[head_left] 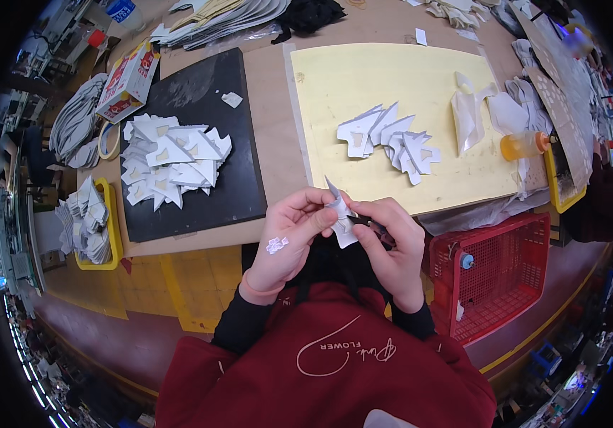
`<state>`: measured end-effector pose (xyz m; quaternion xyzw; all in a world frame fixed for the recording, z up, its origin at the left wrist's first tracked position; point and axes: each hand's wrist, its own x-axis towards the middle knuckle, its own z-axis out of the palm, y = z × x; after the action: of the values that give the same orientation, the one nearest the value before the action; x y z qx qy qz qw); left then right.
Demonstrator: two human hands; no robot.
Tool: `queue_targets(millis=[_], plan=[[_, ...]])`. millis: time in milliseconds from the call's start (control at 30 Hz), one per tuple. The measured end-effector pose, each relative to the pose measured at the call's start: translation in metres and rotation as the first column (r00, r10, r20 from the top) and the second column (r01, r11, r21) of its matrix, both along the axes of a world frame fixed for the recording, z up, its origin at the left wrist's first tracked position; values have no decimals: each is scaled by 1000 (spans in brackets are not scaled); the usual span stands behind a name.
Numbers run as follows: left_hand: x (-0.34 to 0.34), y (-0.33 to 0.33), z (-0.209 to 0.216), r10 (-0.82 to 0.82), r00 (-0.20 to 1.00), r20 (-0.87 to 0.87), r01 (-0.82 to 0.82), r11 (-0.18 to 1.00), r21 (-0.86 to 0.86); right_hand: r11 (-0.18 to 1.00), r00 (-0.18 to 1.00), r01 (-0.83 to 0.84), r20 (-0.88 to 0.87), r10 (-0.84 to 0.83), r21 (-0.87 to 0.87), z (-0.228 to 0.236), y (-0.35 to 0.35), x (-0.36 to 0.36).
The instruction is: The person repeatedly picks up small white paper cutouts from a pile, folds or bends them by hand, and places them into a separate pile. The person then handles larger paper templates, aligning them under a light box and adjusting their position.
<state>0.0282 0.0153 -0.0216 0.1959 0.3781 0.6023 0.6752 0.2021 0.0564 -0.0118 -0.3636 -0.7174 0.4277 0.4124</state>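
Observation:
Above my lap, at the table's front edge, my left hand pinches a small white cut piece with a grey edge, likely fabric. My right hand is closed round a small dark tool, whose tip meets the piece; most of it is hidden by my fingers, so its exact kind does not show. A heap of similar white pieces lies on the black board to the left. On the pale yellow sheet to the right, a smaller group of them lies fanned out.
A bottle of orange liquid lies near the right edge. A red plastic crate stands below the table at the right. At the left are a yellow tray of pieces, a tape roll and a red-and-white box.

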Motion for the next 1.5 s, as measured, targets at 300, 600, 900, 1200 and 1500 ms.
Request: queue_targets(millis=[300,600,900,1200,1500], plan=[[5,-3,-6,13,999,-37,-12,999,31,1000,999,27,-30,-27,-11,0,-4,0],[12,-4,-9,82,993,-83,-77,995,55,999,999,41,-23,-42,-16,2,-6,2],[19,-6,-5,148,972,-181,-112,975,192,997,996,66,-56,-65,25,1,-6,1],[19,-7,-6,149,982,-117,-120,967,224,996,995,84,-50,-83,23,-3,-8,2],[22,-5,-2,156,985,-72,-138,970,201,994,985,111,-133,-107,23,-8,-10,-3]])
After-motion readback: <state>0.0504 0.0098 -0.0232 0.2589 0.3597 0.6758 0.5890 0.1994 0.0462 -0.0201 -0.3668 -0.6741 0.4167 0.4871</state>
